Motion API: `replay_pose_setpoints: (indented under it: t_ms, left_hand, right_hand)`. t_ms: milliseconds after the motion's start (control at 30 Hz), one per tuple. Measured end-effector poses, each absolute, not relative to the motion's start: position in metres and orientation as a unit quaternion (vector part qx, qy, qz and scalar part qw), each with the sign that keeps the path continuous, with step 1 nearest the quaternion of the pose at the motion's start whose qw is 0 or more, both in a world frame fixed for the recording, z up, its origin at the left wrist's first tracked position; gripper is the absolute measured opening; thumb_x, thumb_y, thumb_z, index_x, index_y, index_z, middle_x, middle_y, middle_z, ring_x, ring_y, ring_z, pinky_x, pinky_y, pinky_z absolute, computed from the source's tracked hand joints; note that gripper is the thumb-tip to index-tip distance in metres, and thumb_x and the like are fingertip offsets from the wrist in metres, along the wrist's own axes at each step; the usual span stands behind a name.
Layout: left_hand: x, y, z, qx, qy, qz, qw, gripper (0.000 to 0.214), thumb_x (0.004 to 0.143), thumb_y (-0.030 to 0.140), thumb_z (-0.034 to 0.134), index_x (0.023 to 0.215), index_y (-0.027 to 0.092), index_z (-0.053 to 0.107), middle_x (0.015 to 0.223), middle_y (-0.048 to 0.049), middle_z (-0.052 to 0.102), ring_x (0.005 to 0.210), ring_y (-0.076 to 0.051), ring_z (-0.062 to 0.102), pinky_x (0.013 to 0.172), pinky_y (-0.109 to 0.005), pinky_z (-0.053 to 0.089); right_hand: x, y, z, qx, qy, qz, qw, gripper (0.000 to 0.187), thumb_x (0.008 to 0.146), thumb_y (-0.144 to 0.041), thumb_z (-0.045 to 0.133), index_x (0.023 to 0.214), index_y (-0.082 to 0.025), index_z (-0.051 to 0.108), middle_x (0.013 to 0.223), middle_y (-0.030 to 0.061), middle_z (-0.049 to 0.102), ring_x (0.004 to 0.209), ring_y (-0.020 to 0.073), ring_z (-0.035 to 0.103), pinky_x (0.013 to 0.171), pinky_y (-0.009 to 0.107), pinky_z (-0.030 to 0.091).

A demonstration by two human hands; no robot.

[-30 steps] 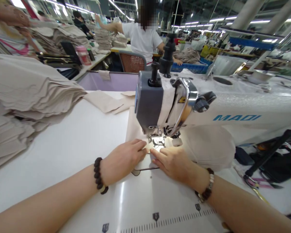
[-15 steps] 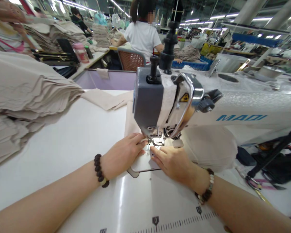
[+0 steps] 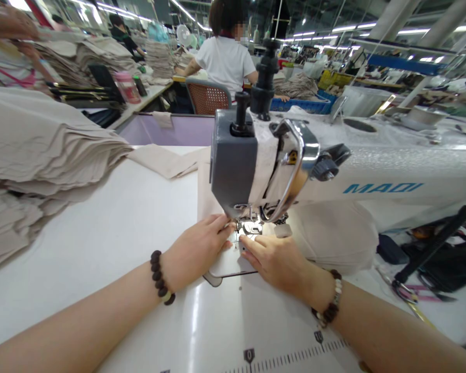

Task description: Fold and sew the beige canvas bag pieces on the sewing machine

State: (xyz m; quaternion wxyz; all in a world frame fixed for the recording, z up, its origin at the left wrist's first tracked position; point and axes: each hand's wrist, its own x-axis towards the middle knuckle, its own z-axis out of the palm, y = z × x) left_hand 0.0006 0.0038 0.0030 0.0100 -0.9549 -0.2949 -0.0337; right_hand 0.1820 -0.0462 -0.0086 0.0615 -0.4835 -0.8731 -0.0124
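Note:
My left hand (image 3: 202,243) is at the left of the sewing machine's (image 3: 233,160) presser foot (image 3: 252,228), fingers together and thumb tucked under at the edge of a beige fabric piece (image 3: 205,191). Its fingertips are partly hidden by the machine head. My right hand (image 3: 279,261) lies low in front of the foot, index finger stretched toward the needle and thumb apart on the metal plate (image 3: 229,267). Nothing shows between its fingers. More beige fabric (image 3: 334,233) lies under the machine arm, behind the right hand.
A tall pile of beige fabric pieces (image 3: 42,150) stands on the left of the white table (image 3: 140,217). A folded strip (image 3: 166,159) lies behind. Black items (image 3: 446,259) lie at the right. A co-worker in a white shirt (image 3: 225,62) sits beyond the machine.
The view has shifted very slightly, and the co-worker's head has turned a little. Both hands keep their places by the presser foot.

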Motion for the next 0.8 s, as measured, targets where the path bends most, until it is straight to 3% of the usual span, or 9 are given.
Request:
replay_pose_setpoints:
  t_ms: [133, 300, 400, 600, 700, 800]
  left_hand:
    - [0.000, 0.000, 0.005, -0.950, -0.310, -0.010, 0.025, 0.024, 0.089, 0.021, 0.046, 0.108, 0.009, 0.054, 0.097, -0.0090, 0.056, 0.090, -0.021, 0.051, 0.079, -0.033, 0.045]
    - [0.000, -0.019, 0.016, -0.946, -0.321, 0.053, -0.005, 0.028, 0.091, 0.030, 0.041, 0.088, 0.011, 0.060, 0.088, -0.0089, 0.059, 0.078, -0.021, 0.052, 0.067, -0.034, 0.045]
    - [0.001, -0.031, 0.019, -0.956, -0.288, 0.054, -0.015, 0.027, 0.091, 0.031, 0.043, 0.082, 0.012, 0.061, 0.079, -0.0063, 0.059, 0.077, -0.021, 0.051, 0.069, -0.033, 0.044]
    - [0.002, -0.040, 0.014, -0.965, -0.262, 0.018, -0.002, 0.025, 0.086, 0.035, 0.052, 0.085, 0.011, 0.059, 0.083, -0.0061, 0.059, 0.079, -0.021, 0.049, 0.071, -0.032, 0.042]
    - [0.001, -0.041, 0.013, -0.969, -0.247, 0.013, 0.006, 0.019, 0.083, 0.031, 0.057, 0.083, 0.012, 0.059, 0.082, -0.0052, 0.058, 0.076, -0.020, 0.048, 0.067, -0.032, 0.041]
    - [0.000, -0.041, 0.016, -0.978, -0.208, 0.029, 0.014, 0.008, 0.085, 0.014, 0.052, 0.080, 0.013, 0.059, 0.081, -0.0046, 0.058, 0.077, -0.019, 0.049, 0.068, -0.031, 0.041]
  right_hand:
    - [0.183, -0.047, -0.008, -0.483, -0.873, -0.001, 0.062, 0.022, 0.091, -0.029, 0.046, 0.107, -0.018, 0.056, 0.075, -0.0005, 0.065, 0.064, 0.0137, 0.060, 0.048, 0.028, 0.026]
    - [0.188, -0.048, -0.008, -0.458, -0.887, 0.017, 0.065, 0.023, 0.090, -0.020, 0.043, 0.112, -0.018, 0.052, 0.079, -0.0003, 0.065, 0.064, 0.0122, 0.058, 0.049, 0.027, 0.027]
    - [0.190, -0.047, -0.007, -0.450, -0.891, 0.029, 0.051, 0.027, 0.085, -0.013, 0.045, 0.110, -0.018, 0.052, 0.079, -0.0004, 0.064, 0.064, 0.0121, 0.058, 0.050, 0.026, 0.028]
    - [0.190, -0.046, -0.003, -0.454, -0.889, 0.054, 0.039, 0.029, 0.083, -0.010, 0.044, 0.111, -0.016, 0.052, 0.082, 0.0017, 0.064, 0.067, 0.0127, 0.057, 0.053, 0.025, 0.031]
    - [0.191, -0.048, 0.000, -0.445, -0.893, 0.061, 0.037, 0.026, 0.083, -0.011, 0.044, 0.106, -0.016, 0.055, 0.079, 0.0015, 0.063, 0.065, 0.0124, 0.056, 0.053, 0.025, 0.030]
    - [0.195, -0.051, 0.001, -0.401, -0.914, 0.047, 0.043, 0.020, 0.082, -0.014, 0.044, 0.096, -0.017, 0.058, 0.071, 0.0006, 0.060, 0.060, 0.0131, 0.052, 0.052, 0.027, 0.028]
